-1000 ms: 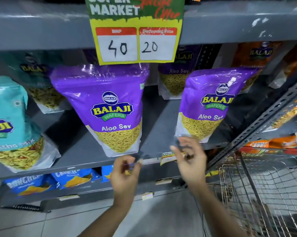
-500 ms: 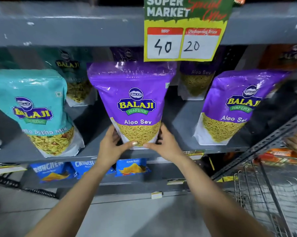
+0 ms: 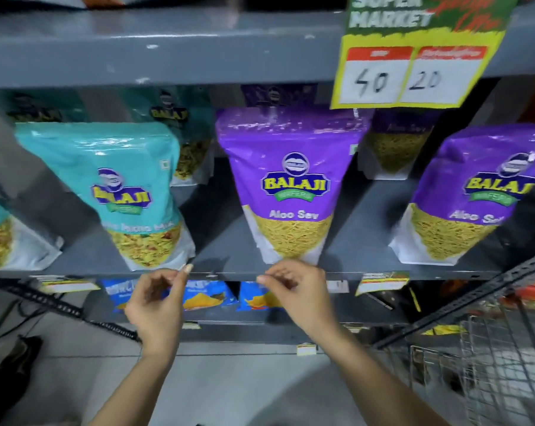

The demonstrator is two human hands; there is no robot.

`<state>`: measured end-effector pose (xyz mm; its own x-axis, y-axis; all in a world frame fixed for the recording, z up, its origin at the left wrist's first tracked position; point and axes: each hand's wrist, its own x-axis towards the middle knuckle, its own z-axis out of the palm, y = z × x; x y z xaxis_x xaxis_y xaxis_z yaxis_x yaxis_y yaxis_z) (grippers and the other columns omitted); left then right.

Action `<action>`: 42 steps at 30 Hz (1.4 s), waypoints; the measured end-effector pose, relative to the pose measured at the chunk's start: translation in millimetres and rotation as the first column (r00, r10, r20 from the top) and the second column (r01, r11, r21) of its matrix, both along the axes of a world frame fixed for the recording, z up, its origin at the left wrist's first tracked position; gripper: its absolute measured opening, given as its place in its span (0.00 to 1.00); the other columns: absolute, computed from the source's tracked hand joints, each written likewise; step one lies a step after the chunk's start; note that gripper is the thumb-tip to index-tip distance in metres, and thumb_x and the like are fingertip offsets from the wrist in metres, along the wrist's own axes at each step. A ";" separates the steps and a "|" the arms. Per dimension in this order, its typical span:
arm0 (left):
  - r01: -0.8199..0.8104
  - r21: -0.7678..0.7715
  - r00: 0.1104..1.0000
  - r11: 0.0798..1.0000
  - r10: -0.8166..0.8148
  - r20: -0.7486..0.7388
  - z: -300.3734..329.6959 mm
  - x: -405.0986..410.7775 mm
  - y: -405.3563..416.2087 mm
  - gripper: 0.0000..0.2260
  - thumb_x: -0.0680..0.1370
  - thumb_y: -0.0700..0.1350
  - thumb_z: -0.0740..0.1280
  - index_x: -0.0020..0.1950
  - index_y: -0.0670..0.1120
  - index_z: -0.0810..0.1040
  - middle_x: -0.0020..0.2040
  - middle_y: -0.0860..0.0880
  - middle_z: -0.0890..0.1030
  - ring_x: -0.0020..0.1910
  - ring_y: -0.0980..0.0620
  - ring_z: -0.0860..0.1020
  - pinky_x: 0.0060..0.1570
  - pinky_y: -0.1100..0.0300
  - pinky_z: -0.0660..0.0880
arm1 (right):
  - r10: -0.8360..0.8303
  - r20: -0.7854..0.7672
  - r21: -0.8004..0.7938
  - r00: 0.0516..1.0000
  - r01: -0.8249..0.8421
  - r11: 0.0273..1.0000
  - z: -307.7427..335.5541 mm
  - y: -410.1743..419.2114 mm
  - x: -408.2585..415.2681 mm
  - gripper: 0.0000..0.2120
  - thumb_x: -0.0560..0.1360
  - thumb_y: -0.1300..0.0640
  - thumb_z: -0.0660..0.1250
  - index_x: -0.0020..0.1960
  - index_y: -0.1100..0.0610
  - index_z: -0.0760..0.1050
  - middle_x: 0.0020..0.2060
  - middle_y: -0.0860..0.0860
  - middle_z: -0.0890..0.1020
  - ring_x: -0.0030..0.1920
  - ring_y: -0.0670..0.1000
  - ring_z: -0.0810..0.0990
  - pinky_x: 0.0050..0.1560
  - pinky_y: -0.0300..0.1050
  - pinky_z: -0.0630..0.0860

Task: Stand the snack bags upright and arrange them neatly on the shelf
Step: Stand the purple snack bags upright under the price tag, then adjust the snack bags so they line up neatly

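Note:
A purple Aloo Sev bag (image 3: 290,167) stands upright at the middle of the grey shelf (image 3: 229,259). A teal mix bag (image 3: 118,179) stands to its left and a second purple bag (image 3: 475,195) to its right. More bags stand in a back row, partly hidden. My left hand (image 3: 158,302) hovers below the shelf edge under the teal bag, fingers loosely curled, holding nothing. My right hand (image 3: 297,293) is just below the middle purple bag's base, fingers loosely bent and empty, not touching the bag.
A yellow and green price sign (image 3: 413,63) hangs from the shelf above. Blue snack bags (image 3: 204,296) lie on the lower shelf. A wire shopping cart (image 3: 490,364) stands at the lower right. Another teal bag (image 3: 1,241) shows at the left edge.
Half a second ago both hands gripped the middle purple bag's base. They have let go and dropped below the shelf edge. The view has shifted left.

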<state>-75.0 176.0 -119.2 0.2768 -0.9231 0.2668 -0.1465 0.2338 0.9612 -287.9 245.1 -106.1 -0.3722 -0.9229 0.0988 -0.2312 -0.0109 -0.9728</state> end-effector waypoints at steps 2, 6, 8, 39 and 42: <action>-0.085 -0.041 0.996 0.996 0.084 -0.029 6.2 31.4 -11.4 0.09 0.68 0.51 0.77 0.38 0.55 0.77 0.34 0.61 0.80 0.34 0.65 0.76 0.41 0.71 0.74 | 0.124 0.019 0.120 0.992 -0.125 0.985 -4.0 -17.3 35.1 0.05 0.68 0.58 0.79 0.42 0.52 0.85 0.31 0.45 0.83 0.29 0.40 0.80 0.35 0.35 0.77; 0.024 0.123 0.988 0.992 -0.042 0.149 10.9 94.3 -60.9 0.31 0.66 0.44 0.82 0.64 0.56 0.73 0.60 0.54 0.78 0.57 0.58 0.78 0.59 0.63 0.74 | 0.193 -0.080 0.231 0.978 -0.170 0.958 2.1 -63.5 90.0 0.39 0.65 0.54 0.81 0.73 0.53 0.71 0.51 0.51 0.80 0.43 0.51 0.83 0.49 0.42 0.80; 0.234 0.270 0.943 0.934 -0.286 0.172 10.3 112.4 -85.8 0.43 0.66 0.37 0.81 0.75 0.49 0.65 0.72 0.49 0.72 0.69 0.49 0.74 0.68 0.51 0.71 | 0.159 -0.091 0.211 0.983 -0.137 0.968 6.8 -86.5 107.7 0.46 0.64 0.54 0.82 0.77 0.52 0.64 0.55 0.50 0.78 0.46 0.57 0.84 0.50 0.45 0.80; 0.232 0.184 0.960 0.955 -0.255 0.117 1.7 349.4 -193.8 0.37 0.68 0.25 0.74 0.74 0.36 0.64 0.69 0.37 0.76 0.64 0.50 0.80 0.59 0.60 0.79 | 0.208 -0.075 0.162 0.975 -0.194 0.967 13.8 -232.5 377.8 0.23 0.68 0.55 0.79 0.60 0.55 0.77 0.51 0.52 0.85 0.46 0.54 0.85 0.48 0.57 0.82; 0.267 0.205 0.958 0.942 -0.283 0.049 3.3 348.5 -196.8 0.37 0.69 0.28 0.75 0.75 0.41 0.64 0.69 0.37 0.77 0.67 0.40 0.77 0.65 0.44 0.76 | 0.207 -0.056 0.184 0.977 -0.193 0.964 18.8 -229.7 377.9 0.25 0.67 0.55 0.79 0.62 0.53 0.76 0.50 0.51 0.84 0.46 0.51 0.85 0.49 0.56 0.83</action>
<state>273.5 -20.8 -116.0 -0.0095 -0.9963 0.0854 -0.1779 0.0857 0.9803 90.0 15.4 -87.4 -0.1760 -0.9830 -0.0519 -0.3129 0.1059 -0.9439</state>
